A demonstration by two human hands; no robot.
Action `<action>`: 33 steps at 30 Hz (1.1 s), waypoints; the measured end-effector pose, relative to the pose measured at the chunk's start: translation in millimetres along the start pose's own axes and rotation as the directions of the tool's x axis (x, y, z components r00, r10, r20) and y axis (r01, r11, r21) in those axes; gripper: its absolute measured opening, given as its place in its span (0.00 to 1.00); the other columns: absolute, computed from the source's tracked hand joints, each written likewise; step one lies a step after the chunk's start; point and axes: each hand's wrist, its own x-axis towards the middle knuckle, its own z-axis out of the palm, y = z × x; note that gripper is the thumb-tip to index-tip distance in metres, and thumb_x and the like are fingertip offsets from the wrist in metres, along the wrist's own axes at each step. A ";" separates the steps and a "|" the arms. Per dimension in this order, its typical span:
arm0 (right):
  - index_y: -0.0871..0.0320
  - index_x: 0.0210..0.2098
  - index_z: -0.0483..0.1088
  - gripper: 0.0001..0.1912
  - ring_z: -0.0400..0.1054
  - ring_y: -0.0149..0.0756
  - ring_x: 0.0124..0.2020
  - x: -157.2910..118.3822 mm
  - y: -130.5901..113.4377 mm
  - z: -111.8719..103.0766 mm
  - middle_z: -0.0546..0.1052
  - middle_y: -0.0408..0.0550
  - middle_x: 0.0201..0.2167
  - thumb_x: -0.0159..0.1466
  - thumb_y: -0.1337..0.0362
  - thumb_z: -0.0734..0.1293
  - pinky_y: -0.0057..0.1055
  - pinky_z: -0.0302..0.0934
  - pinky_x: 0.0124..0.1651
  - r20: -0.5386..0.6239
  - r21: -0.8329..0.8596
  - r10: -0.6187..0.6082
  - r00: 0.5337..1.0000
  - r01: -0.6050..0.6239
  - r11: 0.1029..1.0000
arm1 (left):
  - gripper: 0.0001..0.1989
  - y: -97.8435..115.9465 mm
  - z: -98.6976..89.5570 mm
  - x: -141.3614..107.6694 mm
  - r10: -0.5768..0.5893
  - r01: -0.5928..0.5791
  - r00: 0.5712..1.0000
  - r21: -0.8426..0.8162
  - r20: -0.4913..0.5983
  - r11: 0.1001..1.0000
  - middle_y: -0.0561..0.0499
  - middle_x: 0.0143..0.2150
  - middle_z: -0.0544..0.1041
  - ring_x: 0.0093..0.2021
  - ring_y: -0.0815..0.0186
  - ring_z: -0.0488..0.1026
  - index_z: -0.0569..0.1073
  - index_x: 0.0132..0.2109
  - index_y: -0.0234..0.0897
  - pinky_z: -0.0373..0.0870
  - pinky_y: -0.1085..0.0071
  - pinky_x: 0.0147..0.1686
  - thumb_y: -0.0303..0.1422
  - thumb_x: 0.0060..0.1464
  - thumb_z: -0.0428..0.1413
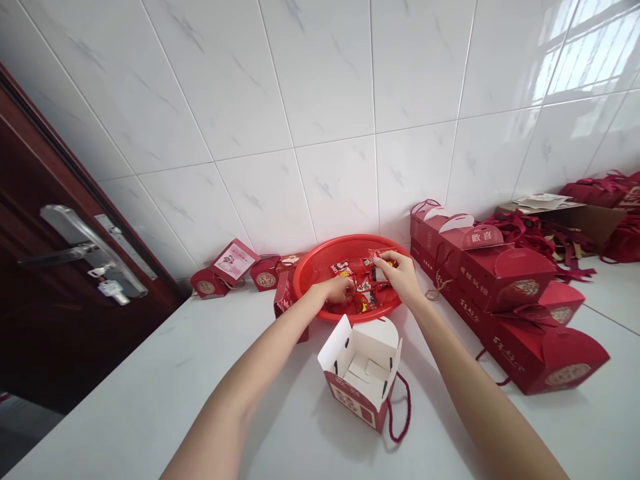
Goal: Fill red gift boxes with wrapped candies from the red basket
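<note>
A red plastic basket with a perforated wall holds several small wrapped candies. My left hand reaches into its left side, fingers curled down among the candies; what they grip is hidden. At the basket's right side, my right hand pinches a candy in a red and clear wrapper between thumb and fingers. In front of the basket stands an open red gift box, its white flaps raised, its inside bare, and a dark red cord handle hanging at its right.
Stacked red gift boxes line the right side, with a cardboard carton and dark red ribbons behind. Smaller red boxes stand left of the basket. A tiled wall bounds the back; a door is at left.
</note>
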 end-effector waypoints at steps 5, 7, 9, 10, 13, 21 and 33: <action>0.57 0.26 0.73 0.17 0.69 0.41 0.35 -0.3 -0.3 -0.2 0.80 0.48 0.32 0.52 0.48 0.70 0.36 0.60 0.41 0.004 -0.007 0.000 1.000 0.000 1.000 | 0.13 -4.0 -2.0 1.1 -0.020 0.019 0.995 -0.007 -0.101 1.000 0.47 0.40 0.81 0.44 0.58 0.78 0.79 0.44 0.38 0.72 0.70 0.44 0.23 0.53 0.55; 0.57 0.27 0.74 0.17 0.69 0.41 0.35 -0.3 -0.1 -0.5 0.80 0.49 0.33 0.52 0.48 0.70 0.36 0.61 0.42 0.007 -0.003 0.005 1.000 -0.005 1.000 | 0.12 -3.3 -3.9 0.1 -0.027 0.025 0.990 -0.013 -0.141 1.000 0.48 0.41 0.82 0.46 0.59 0.77 0.79 0.44 0.39 0.71 0.71 0.46 0.25 0.56 0.53; 0.57 0.27 0.74 0.17 0.69 0.41 0.36 -0.2 0.0 -0.6 0.80 0.49 0.33 0.52 0.49 0.71 0.36 0.61 0.42 0.011 0.007 0.008 1.000 -0.008 1.000 | 0.11 -2.5 -5.1 -0.9 -0.034 0.032 0.986 -0.016 -0.163 0.999 0.50 0.41 0.82 0.45 0.61 0.77 0.79 0.43 0.40 0.71 0.72 0.45 0.27 0.59 0.52; 0.57 0.27 0.74 0.17 0.69 0.41 0.36 -0.1 0.1 -0.7 0.80 0.49 0.33 0.52 0.49 0.71 0.37 0.61 0.43 0.012 0.012 0.006 1.000 -0.006 1.000 | 0.11 -2.4 -5.4 -1.1 -0.039 0.037 0.985 -0.017 -0.167 0.999 0.50 0.40 0.81 0.44 0.61 0.77 0.79 0.42 0.39 0.71 0.73 0.44 0.28 0.60 0.52; 0.57 0.27 0.74 0.17 0.69 0.41 0.35 0.1 0.3 -0.6 0.79 0.49 0.33 0.52 0.49 0.70 0.37 0.61 0.43 0.010 0.010 -0.004 1.000 0.004 1.000 | 0.10 -3.4 -5.6 -1.1 -0.053 0.051 0.983 -0.017 -0.177 0.999 0.50 0.36 0.81 0.39 0.62 0.77 0.79 0.39 0.37 0.71 0.73 0.39 0.29 0.61 0.51; 0.57 0.26 0.74 0.17 0.69 0.41 0.35 0.7 0.4 -0.5 0.80 0.48 0.32 0.52 0.47 0.71 0.37 0.61 0.42 -0.003 0.002 -0.007 1.000 0.007 1.000 | 0.18 6.3 -6.1 -6.3 0.038 -0.040 0.958 -0.001 -0.283 0.999 0.47 0.54 0.77 0.55 0.58 0.72 0.75 0.57 0.41 0.66 0.68 0.56 0.33 0.60 0.57; 0.57 0.27 0.74 0.19 0.70 0.42 0.35 4.9 5.8 -1.8 0.80 0.49 0.32 0.52 0.46 0.70 0.36 0.62 0.42 -0.021 -0.001 -0.014 1.000 0.014 1.000 | 0.20 30.3 4.2 -2.6 0.123 -0.082 0.982 0.261 -0.146 0.962 0.44 0.58 0.73 0.58 0.51 0.71 0.78 0.51 0.44 0.68 0.63 0.54 0.26 0.51 0.61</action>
